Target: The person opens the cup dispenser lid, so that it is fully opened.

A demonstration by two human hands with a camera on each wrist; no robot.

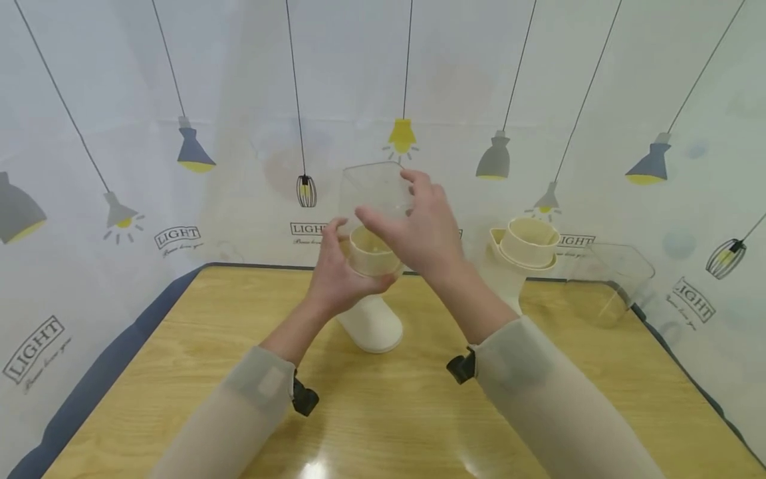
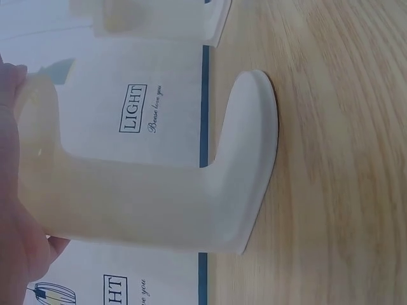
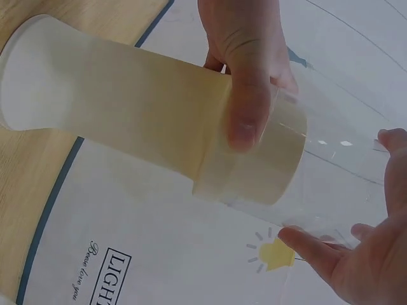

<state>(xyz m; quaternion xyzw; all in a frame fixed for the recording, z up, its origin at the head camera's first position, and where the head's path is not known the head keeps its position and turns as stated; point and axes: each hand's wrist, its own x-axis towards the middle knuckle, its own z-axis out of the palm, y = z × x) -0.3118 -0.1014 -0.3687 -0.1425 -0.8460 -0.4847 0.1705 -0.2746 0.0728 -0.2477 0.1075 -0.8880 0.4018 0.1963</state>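
A cream plastic stand with a flat, curved foot stands on the table. My left hand grips the round collar at its top, the thumb lying across the collar's side in the right wrist view. A clear plastic container sits over the collar, its lower edge around it. My right hand holds this container by its sides, thumb and fingers spread apart around it. In the left wrist view, the stand's foot rests on the tabletop. How far the container reaches down the collar is partly hidden by the fingers.
A second cream stand with a round top stands at the back right, partly behind my right forearm. Beside it is another clear container, near the wooden table's back right edge. A lamp-printed cloth hangs behind.
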